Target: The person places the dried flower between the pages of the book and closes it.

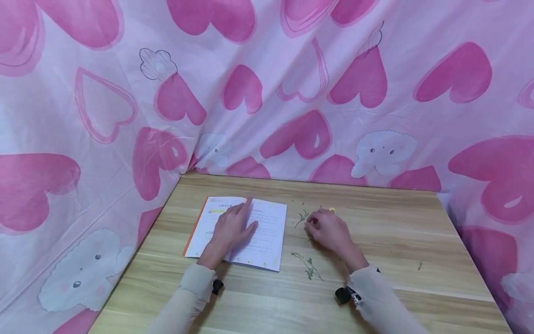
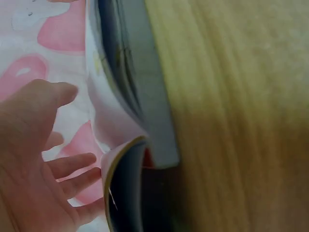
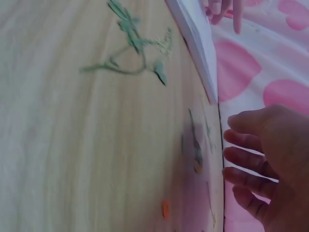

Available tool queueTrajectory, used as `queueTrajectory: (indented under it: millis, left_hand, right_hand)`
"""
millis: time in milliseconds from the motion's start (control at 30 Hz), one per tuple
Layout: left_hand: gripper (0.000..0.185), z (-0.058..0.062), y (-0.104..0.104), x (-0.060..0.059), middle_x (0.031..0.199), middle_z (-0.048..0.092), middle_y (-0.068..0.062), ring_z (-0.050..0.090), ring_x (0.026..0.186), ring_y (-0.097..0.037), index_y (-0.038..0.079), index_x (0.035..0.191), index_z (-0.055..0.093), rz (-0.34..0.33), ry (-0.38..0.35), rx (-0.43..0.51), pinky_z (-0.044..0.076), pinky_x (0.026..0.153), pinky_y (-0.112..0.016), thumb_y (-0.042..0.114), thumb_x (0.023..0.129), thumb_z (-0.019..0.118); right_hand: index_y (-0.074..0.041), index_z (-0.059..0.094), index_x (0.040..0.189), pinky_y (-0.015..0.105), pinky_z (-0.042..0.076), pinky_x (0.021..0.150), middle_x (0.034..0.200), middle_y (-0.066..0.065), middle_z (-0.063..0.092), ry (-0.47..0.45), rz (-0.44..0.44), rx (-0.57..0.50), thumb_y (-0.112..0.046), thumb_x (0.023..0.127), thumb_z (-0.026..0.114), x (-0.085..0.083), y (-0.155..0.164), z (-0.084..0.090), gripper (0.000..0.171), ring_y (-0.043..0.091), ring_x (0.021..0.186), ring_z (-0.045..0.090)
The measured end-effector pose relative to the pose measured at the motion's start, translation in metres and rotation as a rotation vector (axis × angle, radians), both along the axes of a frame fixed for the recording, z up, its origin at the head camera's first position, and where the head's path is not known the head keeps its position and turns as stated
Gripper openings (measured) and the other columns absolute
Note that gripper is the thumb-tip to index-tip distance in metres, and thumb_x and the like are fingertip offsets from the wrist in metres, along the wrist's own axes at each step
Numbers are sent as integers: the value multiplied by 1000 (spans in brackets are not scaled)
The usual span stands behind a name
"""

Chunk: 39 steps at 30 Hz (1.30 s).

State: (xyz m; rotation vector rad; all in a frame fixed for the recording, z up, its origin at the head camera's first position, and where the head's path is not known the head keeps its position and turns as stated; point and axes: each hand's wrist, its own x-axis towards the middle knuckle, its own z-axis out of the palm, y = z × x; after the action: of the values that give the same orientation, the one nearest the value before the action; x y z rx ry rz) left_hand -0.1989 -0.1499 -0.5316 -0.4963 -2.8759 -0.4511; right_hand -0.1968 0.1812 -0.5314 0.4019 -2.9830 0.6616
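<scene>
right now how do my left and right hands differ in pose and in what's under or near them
Your left hand is over the open booklet, while your right hand is over the wooden table, close to a leafy green sprig.
The left hand's index finger stretches out straight with the thumb spread aside; the right hand's fingers curl inward.
Both are bare, with pale sleeves at the wrists.

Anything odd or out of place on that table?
Slightly: thin green leafy sprigs lie loosely scattered on the light wood-grain table, right of the open white-paged book. One small green scrap sits alone toward the right edge, apart from the rest. No spill visible.
</scene>
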Motion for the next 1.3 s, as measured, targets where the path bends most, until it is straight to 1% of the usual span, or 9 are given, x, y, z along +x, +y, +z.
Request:
queueTrajectory:
  millis: [100,267,400,500,600,800,900,1100,1300]
  left_hand:
    - [74,-4,-2,5,156,59,-24,55,146,-45,17,165,46,-7,-72,-30,44,121,-63,45,102,72]
    - [65,-8,-4,10,168,44,-25,41,157,-46,20,161,54,-3,-167,-50,36,126,-67,48,104,68]
    - [65,-13,-3,11,170,42,-24,39,159,-45,20,161,53,2,-176,-38,34,127,-66,48,104,67]
    - [66,-16,-3,11,170,41,-25,38,159,-44,20,161,52,6,-171,-12,33,128,-66,48,104,67]
    - [66,-18,-2,12,172,39,-24,36,160,-44,20,162,51,7,-174,12,31,129,-66,48,104,67]
    - [66,-18,-1,11,174,37,-21,33,162,-42,23,164,49,23,-189,19,28,131,-64,49,105,65]
    - [67,-18,-2,11,175,36,-19,32,163,-40,26,164,48,33,-198,14,27,132,-63,52,105,65]
    - [66,-20,-2,10,172,39,-21,35,161,-42,24,162,51,32,-174,24,30,129,-67,50,104,66]
    - [67,-18,-2,11,174,36,-19,32,163,-40,26,164,49,36,-197,16,28,130,-67,52,105,64]
  right_hand:
    - [-17,80,102,39,58,77,97,-2,70,-44,-6,10,-35,97,81,0,-9,-3,18,17,90,62]
    - [-19,78,96,36,51,73,93,-2,66,-96,-55,-2,-44,95,83,-4,-21,-8,25,16,84,58]
    - [-17,76,92,35,48,70,92,0,64,-107,-98,-18,-52,92,84,-6,-29,-11,36,18,82,57]
    - [-14,76,92,36,50,70,92,1,65,-104,-127,-23,-52,90,86,-7,-32,-13,39,19,82,58]
    - [-14,77,95,39,53,72,96,2,67,-120,-152,-25,-43,92,87,-7,-32,-12,31,19,83,60]
    - [-15,79,99,38,52,74,99,3,69,-168,-204,-31,-27,96,83,-4,-30,-7,14,20,85,60]
    - [-13,79,101,39,53,74,102,4,71,-160,-226,-21,-26,97,83,-1,-28,-5,14,21,85,62]
    - [-10,79,102,38,50,72,102,7,71,-125,-281,-9,-30,97,82,2,-26,-5,21,23,84,62]
    - [-10,80,98,35,49,66,95,6,71,-92,-289,-15,-23,99,78,2,-28,-9,13,21,77,62]
